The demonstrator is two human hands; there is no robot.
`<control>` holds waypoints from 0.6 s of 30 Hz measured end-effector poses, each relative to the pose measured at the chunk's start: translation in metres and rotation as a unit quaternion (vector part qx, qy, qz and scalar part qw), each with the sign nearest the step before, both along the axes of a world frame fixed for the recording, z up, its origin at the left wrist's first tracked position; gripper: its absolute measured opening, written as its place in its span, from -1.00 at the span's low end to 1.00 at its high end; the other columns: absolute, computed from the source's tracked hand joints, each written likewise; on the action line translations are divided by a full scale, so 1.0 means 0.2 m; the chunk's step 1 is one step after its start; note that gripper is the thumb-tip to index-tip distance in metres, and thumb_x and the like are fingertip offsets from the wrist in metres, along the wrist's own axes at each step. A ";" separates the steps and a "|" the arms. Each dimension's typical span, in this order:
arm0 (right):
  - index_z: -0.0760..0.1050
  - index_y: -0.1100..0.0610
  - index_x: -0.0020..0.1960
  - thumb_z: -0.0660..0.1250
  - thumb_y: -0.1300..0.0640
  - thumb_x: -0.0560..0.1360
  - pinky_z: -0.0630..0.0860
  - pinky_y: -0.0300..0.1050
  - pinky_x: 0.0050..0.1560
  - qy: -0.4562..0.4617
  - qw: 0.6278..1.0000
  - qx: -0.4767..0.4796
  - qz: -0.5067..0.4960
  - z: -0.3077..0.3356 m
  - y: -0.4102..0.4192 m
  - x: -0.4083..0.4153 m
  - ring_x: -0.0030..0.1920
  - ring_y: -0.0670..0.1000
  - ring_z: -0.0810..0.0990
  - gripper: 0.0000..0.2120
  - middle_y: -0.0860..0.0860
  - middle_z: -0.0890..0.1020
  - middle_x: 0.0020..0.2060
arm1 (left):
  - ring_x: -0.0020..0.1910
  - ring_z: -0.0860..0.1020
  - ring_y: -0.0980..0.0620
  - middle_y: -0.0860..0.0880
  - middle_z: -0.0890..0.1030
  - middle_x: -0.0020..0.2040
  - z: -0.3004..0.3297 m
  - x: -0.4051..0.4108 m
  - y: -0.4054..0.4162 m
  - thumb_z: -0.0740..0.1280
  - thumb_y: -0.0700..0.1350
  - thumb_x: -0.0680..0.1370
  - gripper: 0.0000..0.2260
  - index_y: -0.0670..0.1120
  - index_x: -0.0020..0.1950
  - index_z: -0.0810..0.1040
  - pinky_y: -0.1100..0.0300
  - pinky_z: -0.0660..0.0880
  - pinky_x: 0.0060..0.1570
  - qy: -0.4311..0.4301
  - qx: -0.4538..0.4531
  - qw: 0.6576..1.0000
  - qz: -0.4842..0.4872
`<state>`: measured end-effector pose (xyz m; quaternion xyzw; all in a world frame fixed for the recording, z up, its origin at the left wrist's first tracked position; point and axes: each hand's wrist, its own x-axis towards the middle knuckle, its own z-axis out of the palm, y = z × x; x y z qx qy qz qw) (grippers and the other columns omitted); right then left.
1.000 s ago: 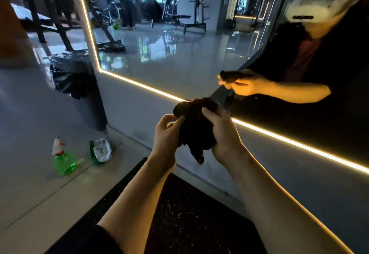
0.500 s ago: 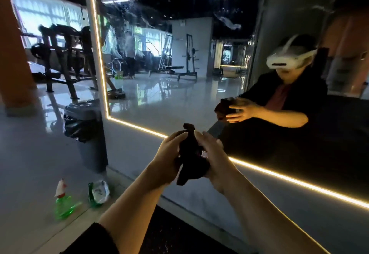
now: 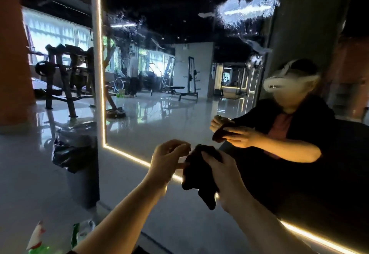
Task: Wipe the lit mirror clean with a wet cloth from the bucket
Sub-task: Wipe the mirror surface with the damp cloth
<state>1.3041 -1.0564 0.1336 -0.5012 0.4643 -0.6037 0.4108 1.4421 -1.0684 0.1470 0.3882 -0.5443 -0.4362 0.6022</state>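
A dark cloth (image 3: 196, 176) hangs bunched between my hands, in front of the lower edge of the lit mirror (image 3: 159, 124). My right hand (image 3: 225, 176) grips the cloth's right side, with the fingers curled over it. To the left, my left hand (image 3: 166, 159) has curled fingers and its fingertips pinch the cloth's left edge. A glowing strip (image 3: 100, 74) frames the mirror. White wet smears (image 3: 247, 10) cover the glass near the top. The mirror reflects a person holding the cloth in both hands. No bucket is visible.
A grey bin with a black liner (image 3: 79, 154) stands against the wall left of the mirror. A green spray bottle (image 3: 38, 239) and a green-and-white packet (image 3: 81, 231) lie on the floor at bottom left. Gym machines stand further back on the left.
The view has tilted upward, showing more of the mirror and its smears. Both hands have risen with the cloth. My left hand went from clutching the bunched cloth to pinching its edge.
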 end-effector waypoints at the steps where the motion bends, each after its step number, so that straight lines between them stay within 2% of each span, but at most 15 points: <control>1: 0.61 0.05 0.02 0.37 0.13 0.57 0.63 -0.02 0.01 0.023 0.999 -0.040 -0.027 0.10 -0.02 -0.02 -0.05 0.04 0.67 -0.94 0.13 0.68 -0.02 | -0.19 0.60 0.09 -0.10 0.63 -0.18 0.07 0.01 -0.05 0.30 -0.30 0.58 -0.90 -0.23 -0.06 0.61 0.24 0.58 -0.27 0.018 -0.010 1.000 0.006; 2: 0.61 0.03 0.02 0.37 0.15 0.57 0.61 -0.18 -0.07 0.053 0.992 -0.094 -0.061 0.20 -0.04 -0.02 -0.06 -0.06 0.66 -0.93 0.04 0.67 -0.05 | -0.13 0.60 0.09 -0.08 0.64 -0.12 0.13 0.01 -0.10 0.29 -0.30 0.58 -0.90 -0.20 -0.03 0.61 0.27 0.59 -0.25 0.015 -0.025 1.000 0.012; 3: 0.61 0.03 0.06 0.37 0.17 0.56 0.55 -0.32 -0.06 0.092 0.977 -0.166 -0.101 0.31 -0.04 -0.03 -0.02 -0.17 0.62 -0.89 -0.07 0.65 -0.06 | -0.06 0.61 0.09 -0.04 0.65 -0.06 0.20 0.01 -0.16 0.29 -0.29 0.59 -0.88 -0.15 0.00 0.61 0.28 0.60 -0.19 -0.004 -0.045 0.999 0.016; 5: 0.59 0.11 0.16 0.39 0.20 0.55 0.43 -0.49 0.02 0.184 0.913 -0.309 -0.193 0.53 -0.06 -0.05 0.05 -0.41 0.51 -0.81 -0.28 0.54 -0.05 | 0.10 0.60 0.07 0.03 0.65 0.05 0.35 0.02 -0.24 0.32 -0.26 0.58 -0.85 -0.06 0.06 0.62 0.20 0.58 0.04 -0.062 -0.100 0.993 0.027; 6: 0.57 0.12 0.19 0.38 0.21 0.55 0.41 -0.51 0.05 0.220 0.878 -0.359 -0.228 0.64 -0.08 -0.05 0.06 -0.47 0.47 -0.79 -0.32 0.51 -0.04 | 0.16 0.58 0.08 0.05 0.64 0.11 0.44 0.02 -0.28 0.34 -0.24 0.58 -0.84 -0.04 0.10 0.61 0.15 0.53 0.14 -0.095 -0.132 0.986 0.038; 7: 0.56 0.14 0.22 0.38 0.19 0.56 0.43 -0.46 0.11 0.247 0.849 -0.390 -0.257 0.75 -0.11 -0.06 0.08 -0.42 0.49 -0.76 -0.28 0.53 -0.01 | 0.20 0.55 0.09 0.06 0.62 0.16 0.53 0.01 -0.32 0.36 -0.22 0.57 -0.81 -0.02 0.14 0.61 0.16 0.49 0.17 -0.128 -0.164 0.977 0.055; 9: 0.56 0.15 0.24 0.35 0.13 0.55 0.50 -0.14 0.22 0.279 0.799 -0.432 -0.313 0.94 -0.17 -0.07 0.15 -0.13 0.56 -0.72 -0.05 0.62 0.08 | 0.19 0.50 0.12 0.08 0.56 0.22 0.72 0.02 -0.38 0.37 -0.17 0.56 -0.77 -0.01 0.21 0.59 0.25 0.40 0.04 -0.198 -0.222 0.951 0.084; 10: 0.56 0.15 0.25 0.35 0.14 0.53 0.50 -0.04 0.24 0.290 0.777 -0.445 -0.338 1.03 -0.19 -0.08 0.17 0.00 0.58 -0.71 0.04 0.62 0.12 | 0.16 0.48 0.13 0.08 0.54 0.22 0.81 0.02 -0.40 0.37 -0.16 0.57 -0.76 0.00 0.23 0.57 0.26 0.38 0.00 -0.231 -0.246 0.937 0.092; 11: 0.56 0.15 0.26 0.37 0.18 0.53 0.48 -0.05 0.25 0.296 0.763 -0.450 -0.356 1.11 -0.21 -0.09 0.19 0.05 0.58 -0.70 0.08 0.62 0.14 | 0.14 0.49 0.11 0.06 0.53 0.25 0.89 0.02 -0.42 0.37 -0.15 0.56 -0.73 0.00 0.26 0.56 0.24 0.39 0.02 -0.253 -0.265 0.926 0.095; 14: 0.51 0.14 0.34 0.38 0.35 0.50 0.40 -0.23 0.31 0.305 0.768 -0.431 -0.364 1.26 -0.24 -0.11 0.28 0.03 0.52 -0.58 0.08 0.58 0.24 | 0.19 0.54 -0.04 -0.01 0.50 0.36 1.08 0.06 -0.46 0.39 -0.15 0.55 -0.68 -0.01 0.30 0.52 0.02 0.49 0.21 -0.283 -0.300 0.906 0.096; 16: 0.46 0.13 0.40 0.36 0.41 0.47 0.44 -0.04 0.37 0.315 0.764 -0.435 -0.357 1.32 -0.25 -0.12 0.34 0.04 0.48 -0.47 0.09 0.54 0.30 | 0.30 0.47 -0.04 -0.04 0.46 0.40 1.15 0.10 -0.48 0.39 -0.19 0.54 -0.63 -0.06 0.34 0.49 0.00 0.41 0.35 -0.323 -0.332 0.880 0.106; 18: 0.43 0.13 0.43 0.35 0.44 0.45 0.48 0.12 0.33 0.338 0.749 -0.442 -0.359 1.36 -0.26 -0.13 0.36 0.10 0.46 -0.42 0.12 0.51 0.32 | 0.37 0.40 -0.01 -0.04 0.42 0.44 1.17 0.15 -0.51 0.40 -0.20 0.53 -0.56 -0.08 0.40 0.45 0.16 0.27 0.40 -0.369 -0.370 0.844 0.121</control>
